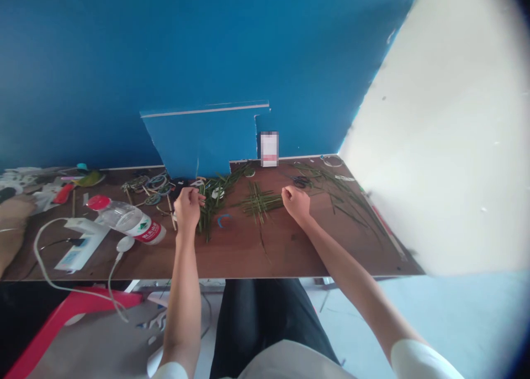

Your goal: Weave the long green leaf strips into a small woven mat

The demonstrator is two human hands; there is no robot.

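A small woven mat of green leaf strips (257, 203) lies in the middle of the brown table, with loose strip ends sticking out around it. At its right edge my right hand (296, 201) is closed over the ends of the strips. My left hand (189, 206) is raised at the left, fingers curled together, beside a pile of green leaf strips (210, 216). Whatever the left fingers pinch, if anything, is too small to make out. One thin dark strip (261, 238) trails from the mat toward the table's front edge.
Scissors (301, 181) and scattered long leaf strips (348, 199) lie to the right. A water bottle (126, 220), a white power strip (83, 245) with cables, and coiled cords (155, 185) crowd the left. Another person's hand (15, 219) is at the far left. Blue wall behind.
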